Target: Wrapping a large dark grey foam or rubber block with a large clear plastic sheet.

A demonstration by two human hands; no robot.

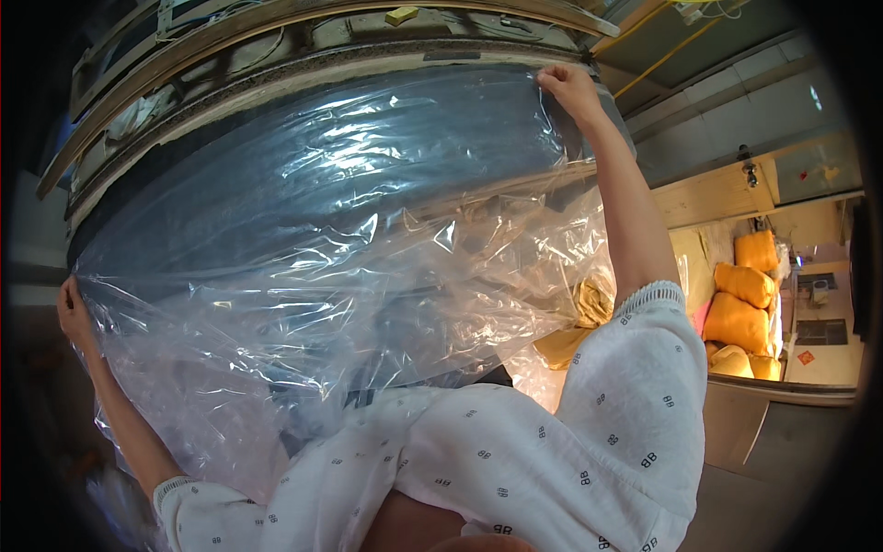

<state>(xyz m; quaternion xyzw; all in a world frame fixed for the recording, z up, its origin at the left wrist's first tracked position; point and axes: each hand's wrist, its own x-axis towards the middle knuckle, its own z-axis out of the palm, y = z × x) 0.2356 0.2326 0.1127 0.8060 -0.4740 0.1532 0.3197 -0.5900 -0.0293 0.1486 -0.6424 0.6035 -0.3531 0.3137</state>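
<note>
White patterned sleeves (pixel 552 442) reach apart: left hand (pixel 74 317) and right hand (pixel 570 87) each pinch the clear crinkled plastic sheet (pixel 322 276), stretched lengthwise over the dark mattress (pixel 303 175).

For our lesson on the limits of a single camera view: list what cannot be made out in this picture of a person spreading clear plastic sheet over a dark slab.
Head view only:
- Dark slab: its surface is blurred by the plastic sheet.
- Left hand: its fingertips are lost in sheet folds near the dark rim.
- Right hand: its fingertips curl behind the sheet edge.
- Orange sacks: contents are unseen.
</note>
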